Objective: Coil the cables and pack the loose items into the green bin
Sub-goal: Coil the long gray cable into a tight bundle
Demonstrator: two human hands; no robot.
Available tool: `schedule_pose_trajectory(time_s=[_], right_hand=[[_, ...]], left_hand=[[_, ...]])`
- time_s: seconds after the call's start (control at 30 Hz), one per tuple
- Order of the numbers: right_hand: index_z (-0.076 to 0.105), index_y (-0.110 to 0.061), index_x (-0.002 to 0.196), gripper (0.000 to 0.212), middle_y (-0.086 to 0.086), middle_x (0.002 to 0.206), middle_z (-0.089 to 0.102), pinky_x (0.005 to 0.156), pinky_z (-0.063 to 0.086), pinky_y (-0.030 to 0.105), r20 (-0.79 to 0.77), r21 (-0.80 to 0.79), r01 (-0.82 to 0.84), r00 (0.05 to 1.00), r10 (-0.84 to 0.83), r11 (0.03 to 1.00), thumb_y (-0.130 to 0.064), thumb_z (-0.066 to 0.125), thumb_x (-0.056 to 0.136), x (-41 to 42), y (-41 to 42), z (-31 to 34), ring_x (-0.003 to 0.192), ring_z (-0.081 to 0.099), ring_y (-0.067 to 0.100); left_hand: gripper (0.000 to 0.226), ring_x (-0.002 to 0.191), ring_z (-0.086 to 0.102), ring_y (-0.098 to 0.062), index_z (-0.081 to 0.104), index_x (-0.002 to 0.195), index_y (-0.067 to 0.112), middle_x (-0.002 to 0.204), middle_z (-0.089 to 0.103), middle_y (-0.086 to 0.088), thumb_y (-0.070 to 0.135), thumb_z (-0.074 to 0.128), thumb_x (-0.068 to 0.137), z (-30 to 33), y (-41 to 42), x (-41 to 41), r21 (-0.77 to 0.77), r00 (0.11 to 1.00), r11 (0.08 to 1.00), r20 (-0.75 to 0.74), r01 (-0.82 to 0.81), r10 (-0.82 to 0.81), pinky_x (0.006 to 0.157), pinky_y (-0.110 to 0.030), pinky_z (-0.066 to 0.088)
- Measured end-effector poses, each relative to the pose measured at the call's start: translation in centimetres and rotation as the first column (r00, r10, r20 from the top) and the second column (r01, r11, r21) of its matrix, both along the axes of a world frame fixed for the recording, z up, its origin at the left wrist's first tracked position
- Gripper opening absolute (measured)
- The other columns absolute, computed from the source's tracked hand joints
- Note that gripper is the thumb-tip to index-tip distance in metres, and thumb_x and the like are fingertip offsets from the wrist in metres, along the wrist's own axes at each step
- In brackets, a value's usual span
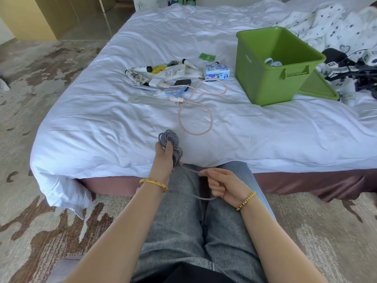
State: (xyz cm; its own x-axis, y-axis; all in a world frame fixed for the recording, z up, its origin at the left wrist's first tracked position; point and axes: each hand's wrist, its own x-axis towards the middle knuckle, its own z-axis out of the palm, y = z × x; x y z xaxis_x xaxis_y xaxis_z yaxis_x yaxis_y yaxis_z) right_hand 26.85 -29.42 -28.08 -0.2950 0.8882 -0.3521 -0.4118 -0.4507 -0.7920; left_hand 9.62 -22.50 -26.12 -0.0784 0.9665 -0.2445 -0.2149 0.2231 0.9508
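My left hand (164,154) is curled round a bundle of grey cable (172,146), the loops bunched against the palm just over the near edge of the bed (102,127), forearm stretched forward with the wrist raised. My right hand (222,185) sits lower and closer to me, above my knees, palm turned inward, pinching the loose tail of the same cable; the tail sags slackly from the bundle to those fingers and on below them. I judge the cord light, soft and limp, likely to spring out of its loops if the grip loosens, so the bundle is best held across all the turns at once. Beyond the left hand lies a pink cable (196,117) sprawled in an open figure-eight on the sheet, uncoiled; it looks just as floppy, and I would take it near a plug end. Further out sits a heap of tubes and packets (169,73), and far off to the right of my right hand, the green bin (263,78), open, something pale inside.
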Motion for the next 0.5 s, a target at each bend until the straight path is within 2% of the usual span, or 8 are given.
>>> schedule_pose_trajectory(time_s=[0.03, 0.1, 0.2, 0.27, 0.33, 0.37, 0.43, 0.5], right_hand=[[0.063, -0.003, 0.096, 0.021, -0.005, 0.048, 0.043, 0.033, 0.024, 0.01, -0.027, 0.001, 0.051, 0.998, -0.051, 0.999, -0.013, 0.045, 0.093, 0.1, 0.1, 0.0, 0.035, 0.028, 0.001], [0.062, -0.005, 0.094, 0.021, -0.003, 0.048, 0.047, 0.032, 0.017, 0.011, -0.102, 0.005, 0.174, 0.98, -0.173, 0.985, -0.015, 0.044, 0.092, 0.6, 0.2, -0.1, 0.032, 0.027, 0.001], [0.06, -0.008, 0.088, 0.021, -0.004, 0.042, 0.041, 0.035, 0.029, 0.014, -0.225, -0.014, 0.342, 0.915, -0.336, 0.94, -0.02, 0.043, 0.092, 1.2, 0.3, -0.1, 0.031, 0.029, 0.004], [0.059, -0.01, 0.086, 0.024, -0.005, 0.042, 0.037, 0.035, 0.03, 0.014, -0.289, -0.057, 0.391, 0.874, -0.39, 0.919, -0.022, 0.04, 0.095, 1.4, 0.3, -0.1, 0.031, 0.029, 0.004], [0.057, -0.011, 0.087, 0.023, -0.004, 0.044, 0.04, 0.032, 0.02, 0.013, -0.302, -0.075, 0.404, 0.862, -0.406, 0.912, -0.021, 0.038, 0.096, 1.5, 0.2, 0.0, 0.032, 0.029, 0.003], [0.056, -0.01, 0.088, 0.021, -0.003, 0.046, 0.043, 0.031, 0.018, 0.013, -0.288, -0.069, 0.407, 0.866, -0.409, 0.911, -0.019, 0.038, 0.096, 1.4, 0.2, 0.1, 0.032, 0.03, 0.003], [0.053, -0.011, 0.085, 0.018, -0.002, 0.05, 0.049, 0.031, 0.023, 0.013, -0.269, -0.041, 0.41, 0.874, -0.405, 0.911, -0.015, 0.039, 0.095, 1.3, 0.1, 0.2, 0.036, 0.034, 0.005], [0.051, -0.014, 0.082, 0.016, -0.003, 0.053, 0.053, 0.034, 0.031, 0.014, -0.264, -0.019, 0.405, 0.88, -0.395, 0.914, -0.01, 0.04, 0.094, 1.1, 0.1, 0.3, 0.041, 0.041, 0.005]], left_hand=[[0.011, 0.066, 0.052, -0.013, 0.041, 0.09, 0.022, 0.084, 0.05, -0.002, 0.026, 0.039, 0.099, 0.1, 0.0, 0.1, 0.035, 0.998, 0.999, -0.06, 0.013, -0.011, 0.044, -0.02, 0.052], [0.016, 0.064, 0.05, -0.011, 0.039, 0.084, 0.027, 0.082, 0.048, 0.0, 0.024, 0.038, 0.1, 0.2, -0.1, 0.5, 0.077, 0.991, 0.997, -0.136, 0.022, -0.011, 0.043, -0.019, 0.05], [0.014, 0.063, 0.051, -0.015, 0.045, 0.086, 0.028, 0.079, 0.049, -0.001, 0.026, 0.04, 0.099, 0.3, -0.3, 1.1, 0.058, 0.98, 0.997, -0.198, 0.043, -0.031, 0.045, -0.025, 0.051], [0.01, 0.074, 0.057, -0.023, 0.05, 0.095, 0.023, 0.087, 0.054, -0.005, 0.028, 0.042, 0.097, 0.1, -0.6, 1.5, 0.039, 0.93, 0.988, -0.346, 0.148, -0.125, 0.063, -0.039, 0.055], [0.02, 0.093, 0.06, -0.027, 0.052, 0.111, 0.019, 0.106, 0.059, -0.007, 0.03, 0.042, 0.097, -0.5, -1.1, 1.7, -0.016, 0.827, 0.955, -0.497, 0.295, -0.263, 0.083, -0.046, 0.054], [0.028, 0.102, 0.059, -0.027, 0.051, 0.12, 0.018, 0.116, 0.059, -0.006, 0.031, 0.043, 0.097, -0.9, -1.3, 1.8, -0.05, 0.752, 0.926, -0.568, 0.373, -0.334, 0.09, -0.044, 0.051], [0.038, 0.116, 0.054, -0.024, 0.048, 0.131, 0.019, 0.128, 0.057, -0.003, 0.033, 0.043, 0.096, -1.2, -1.6, 2.0, -0.108, 0.552, 0.835, -0.703, 0.539, -0.448, 0.099, -0.032, 0.042], [0.04, 0.12, 0.051, -0.018, 0.049, 0.132, 0.021, 0.131, 0.057, 0.0, 0.038, 0.04, 0.097, -1.1, -1.8, 2.2, -0.164, 0.384, 0.718, -0.753, 0.677, -0.534, 0.1, -0.028, 0.038]])
